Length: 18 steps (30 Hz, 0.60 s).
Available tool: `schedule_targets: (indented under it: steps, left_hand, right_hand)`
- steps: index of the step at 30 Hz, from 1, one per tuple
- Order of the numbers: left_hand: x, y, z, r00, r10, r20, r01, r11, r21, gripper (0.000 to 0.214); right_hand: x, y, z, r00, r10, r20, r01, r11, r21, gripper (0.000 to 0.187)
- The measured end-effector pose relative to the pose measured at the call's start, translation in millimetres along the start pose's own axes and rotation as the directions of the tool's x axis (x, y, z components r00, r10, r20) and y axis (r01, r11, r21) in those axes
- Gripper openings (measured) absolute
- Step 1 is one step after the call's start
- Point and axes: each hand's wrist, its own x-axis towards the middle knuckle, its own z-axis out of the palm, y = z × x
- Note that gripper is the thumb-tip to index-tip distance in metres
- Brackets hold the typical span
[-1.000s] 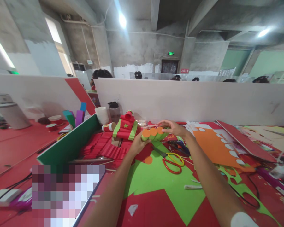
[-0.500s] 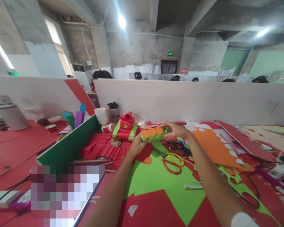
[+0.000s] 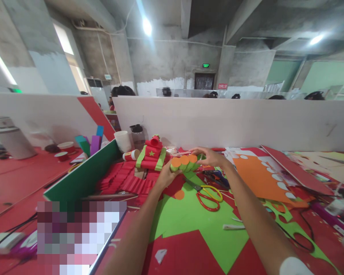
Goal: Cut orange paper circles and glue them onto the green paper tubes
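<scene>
Between my hands, above the table, is a row of green paper rolls (image 3: 184,163) with round orange tops. My left hand (image 3: 168,175) is closed round its left end. My right hand (image 3: 208,156) curls its fingers against the right end, where a bit of darker green shows; the fingertips are partly hidden. Just below lie scissors (image 3: 208,196) with one yellow and one red handle, on a large green paper sheet (image 3: 186,217). A small orange paper disc (image 3: 179,194) rests left of the scissors' blades.
A red paper model (image 3: 151,154) with a yellow star stands behind my left hand, near pleated red paper (image 3: 123,179). Further left are a green board (image 3: 83,172) and a white cup (image 3: 122,141). An orange sheet (image 3: 249,177) lies right; a white partition (image 3: 218,122) stands behind.
The hands and the row of paper rolls stay almost where they were. The view has shifted very slightly.
</scene>
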Motion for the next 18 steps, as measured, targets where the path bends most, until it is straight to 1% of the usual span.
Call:
schedule_targets:
  steps: [6,10,18]
  left_hand:
    - [0.0,3.7,-0.3,1.0,0.002,0.008,-0.002,1.0,0.008,0.048]
    - [-0.1,3.8,-0.1,1.0,0.005,0.007,-0.005,1.0,0.002,0.049]
    - [-0.3,4.1,0.0,1.0,-0.001,0.014,0.001,1.0,-0.006,0.05]
  right_hand:
    - [-1.4,-3.2,-1.5,0.999,-0.018,0.034,0.02,0.999,-0.031,0.067]
    - [-0.6,-4.0,-2.2,0.999,-0.026,0.037,0.03,0.995,-0.091,0.071]
    - [2.3,-5.8,-0.1,1.0,-0.011,0.013,0.014,0.982,-0.187,0.066]
